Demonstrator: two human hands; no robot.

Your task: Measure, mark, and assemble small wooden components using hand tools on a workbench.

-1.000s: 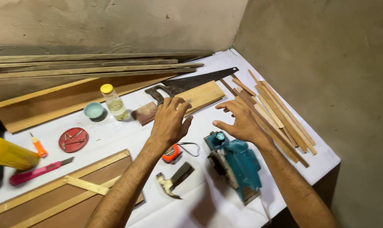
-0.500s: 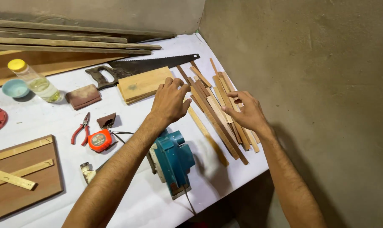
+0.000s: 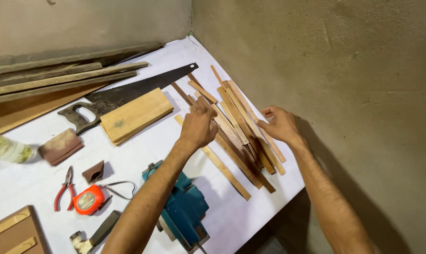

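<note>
1. Both hands work at the pile of thin wooden strips [image 3: 236, 127] that lies fanned along the right edge of the white surface [image 3: 142, 155]. The left hand [image 3: 199, 124] rests knuckles-up on the near side of the pile; its grip is loosely curled, fingertips down on the strips, and whether it has closed on one I cannot tell.
2. Right hand [image 3: 279, 124] sits at the far side of the same pile, at the surface's edge by the concrete wall. Its grip is half open, fingers bent, thumb and forefinger touching the top of a strip; no firm hold shows.
3. Long weathered planks [image 3: 67, 75] lie along the back of the surface.
4. Handsaw [image 3: 128, 91] lies diagonally, its blade just behind a pale wood block [image 3: 135, 115].
5. Teal power planer [image 3: 184, 211] sits under the left forearm.
6. Brown sanding block [image 3: 60, 146] lies left of the saw handle.
7. Red-handled pliers [image 3: 65, 188] lie just beside an orange tape measure [image 3: 87, 200].
</note>
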